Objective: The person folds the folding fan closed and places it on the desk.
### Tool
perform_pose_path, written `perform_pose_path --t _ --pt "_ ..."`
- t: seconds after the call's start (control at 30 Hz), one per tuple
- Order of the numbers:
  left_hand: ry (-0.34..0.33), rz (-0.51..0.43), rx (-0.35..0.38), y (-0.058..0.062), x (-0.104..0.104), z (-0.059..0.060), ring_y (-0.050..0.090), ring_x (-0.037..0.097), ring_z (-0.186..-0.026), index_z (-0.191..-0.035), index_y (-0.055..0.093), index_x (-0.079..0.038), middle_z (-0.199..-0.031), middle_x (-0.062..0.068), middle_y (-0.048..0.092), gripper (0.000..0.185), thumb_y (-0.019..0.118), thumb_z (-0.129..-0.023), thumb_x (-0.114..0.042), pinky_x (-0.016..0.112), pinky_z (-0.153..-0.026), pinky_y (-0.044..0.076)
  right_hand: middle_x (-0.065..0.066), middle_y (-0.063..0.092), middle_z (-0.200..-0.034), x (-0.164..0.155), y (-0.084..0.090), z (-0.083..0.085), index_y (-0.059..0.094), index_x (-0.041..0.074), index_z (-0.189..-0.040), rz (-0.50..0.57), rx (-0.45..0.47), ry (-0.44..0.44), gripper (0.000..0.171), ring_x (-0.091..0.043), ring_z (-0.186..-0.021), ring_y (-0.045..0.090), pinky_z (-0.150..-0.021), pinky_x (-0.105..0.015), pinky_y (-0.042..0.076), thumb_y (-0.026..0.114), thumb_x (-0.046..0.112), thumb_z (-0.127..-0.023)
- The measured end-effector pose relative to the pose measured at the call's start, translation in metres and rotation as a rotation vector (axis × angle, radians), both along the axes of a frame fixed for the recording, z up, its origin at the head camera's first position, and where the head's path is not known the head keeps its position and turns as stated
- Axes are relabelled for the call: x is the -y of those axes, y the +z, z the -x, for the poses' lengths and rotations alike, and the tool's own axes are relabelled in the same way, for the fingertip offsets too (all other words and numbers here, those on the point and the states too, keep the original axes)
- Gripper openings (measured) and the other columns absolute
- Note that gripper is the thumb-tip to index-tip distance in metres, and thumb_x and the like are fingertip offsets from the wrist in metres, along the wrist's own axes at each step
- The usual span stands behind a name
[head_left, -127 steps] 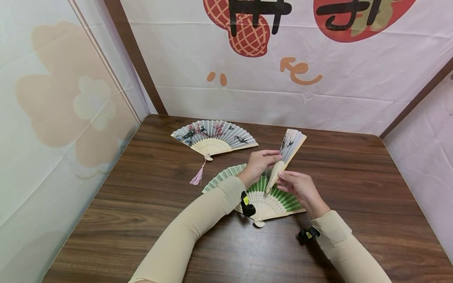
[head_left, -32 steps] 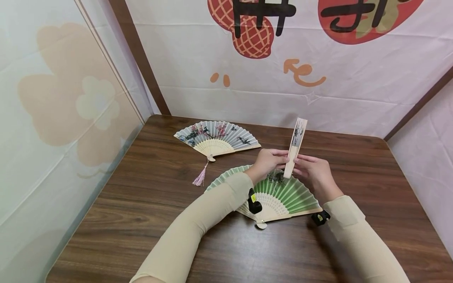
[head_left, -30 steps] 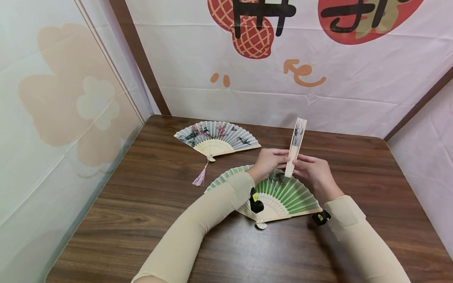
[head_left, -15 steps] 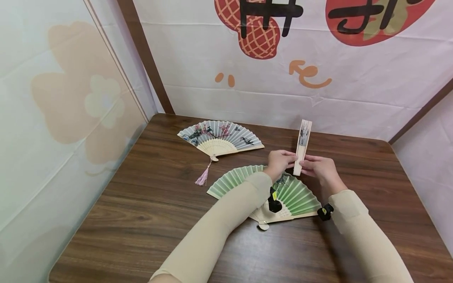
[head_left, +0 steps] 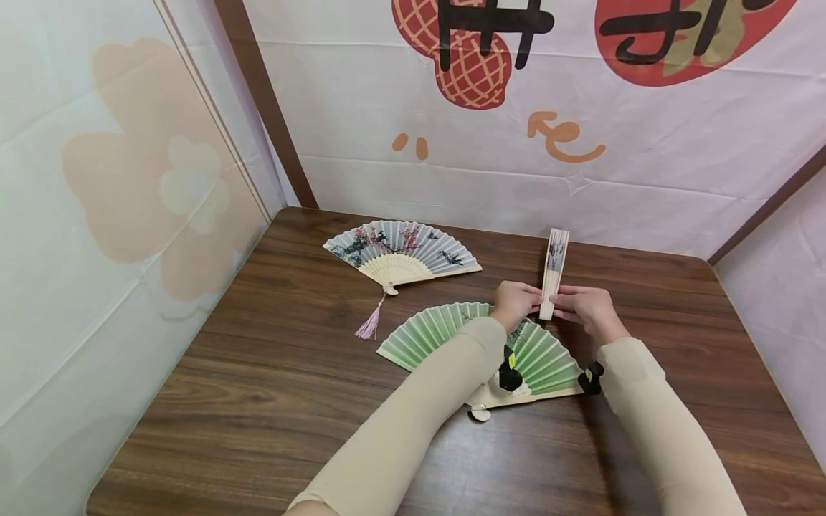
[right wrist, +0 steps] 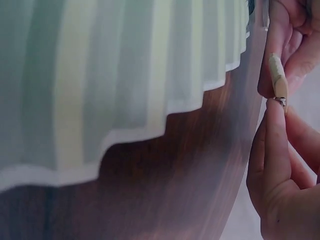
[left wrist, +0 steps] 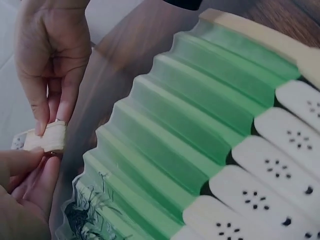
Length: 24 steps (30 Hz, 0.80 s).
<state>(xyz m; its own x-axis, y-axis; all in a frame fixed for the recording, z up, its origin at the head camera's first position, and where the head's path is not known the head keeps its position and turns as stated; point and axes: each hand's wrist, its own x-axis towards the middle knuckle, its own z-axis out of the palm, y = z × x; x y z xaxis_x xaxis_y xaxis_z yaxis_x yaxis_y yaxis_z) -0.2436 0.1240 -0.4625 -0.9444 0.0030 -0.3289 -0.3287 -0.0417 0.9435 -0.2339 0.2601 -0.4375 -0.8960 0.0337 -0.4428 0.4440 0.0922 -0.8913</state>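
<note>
Both hands, the left hand (head_left: 514,304) and the right hand (head_left: 589,308), pinch the closed fan (head_left: 553,273) at its bottom end, so it points to 12 o'clock above the green fan (head_left: 439,331).

The table (head_left: 271,373) is surfaced in dark wood-grain with a faint sheen. The green fan (head_left: 439,331) is made of matt pleated cloth on pale, pierced wooden ribs.
</note>
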Motion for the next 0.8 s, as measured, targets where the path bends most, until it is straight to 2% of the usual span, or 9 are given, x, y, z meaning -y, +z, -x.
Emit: perform_pose_path --t 0.17,0.3,0.4,0.63,0.8 --pt "-0.032 0.125 -0.012 -0.001 0.0 0.002 0.075 0.029 -0.09 -0.093 0.076 0.007 -0.095 0.02 0.076 0.008 0.071 -0.086 0.007 0.03 -0.076 0.065 0.012 0.067 -0.07 -0.002 -0.004 0.005 0.037 -0.012 -0.146 -0.023 0.026 0.01 0.056 -0.002 -0.068 0.069 -0.076 -0.023 0.063 0.06 0.0 -0.096" --pt "-0.077 0.256 -0.041 -0.004 0.001 0.004 0.075 0.024 -0.079 -0.09 0.078 0.003 -0.088 0.016 0.077 0.006 0.075 -0.085 0.001 0.023 -0.064 0.062 0.012 0.067 -0.069 -0.004 -0.006 0.009 0.037 -0.012 -0.146 -0.043 0.058 0.024 0.056 -0.002 -0.068 0.069 -0.076 -0.022 0.063 0.06 0.0 -0.097" --pt "-0.096 0.318 -0.056 -0.005 0.002 0.004 0.074 0.02 -0.074 -0.089 0.079 0.0 -0.084 0.014 0.077 0.006 0.076 -0.086 -0.004 0.016 -0.055 0.056 0.012 0.066 -0.068 -0.004 -0.006 0.011 0.038 -0.011 -0.146 -0.056 0.079 0.018 0.056 -0.002 -0.066 0.069 -0.075 -0.022 0.063 0.061 0.001 -0.096" --pt "-0.144 0.357 -0.089 -0.005 0.002 0.003 0.074 0.023 -0.076 -0.091 0.079 0.0 -0.082 0.015 0.077 0.011 0.073 -0.09 -0.01 0.01 -0.047 0.042 0.014 0.065 -0.067 -0.004 -0.008 0.015 0.042 -0.01 -0.145 -0.093 0.088 0.012 0.054 -0.002 -0.065 0.068 -0.077 -0.021 0.063 0.062 0.002 -0.096" --pt "-0.174 0.402 -0.094 -0.005 0.002 0.004 0.074 0.023 -0.075 -0.091 0.079 -0.001 -0.082 0.014 0.077 0.012 0.072 -0.091 -0.01 0.009 -0.045 0.037 0.015 0.064 -0.069 -0.005 -0.009 0.014 0.042 -0.01 -0.145 -0.106 0.081 0.018 0.054 -0.001 -0.066 0.068 -0.079 -0.023 0.063 0.062 0.003 -0.096"
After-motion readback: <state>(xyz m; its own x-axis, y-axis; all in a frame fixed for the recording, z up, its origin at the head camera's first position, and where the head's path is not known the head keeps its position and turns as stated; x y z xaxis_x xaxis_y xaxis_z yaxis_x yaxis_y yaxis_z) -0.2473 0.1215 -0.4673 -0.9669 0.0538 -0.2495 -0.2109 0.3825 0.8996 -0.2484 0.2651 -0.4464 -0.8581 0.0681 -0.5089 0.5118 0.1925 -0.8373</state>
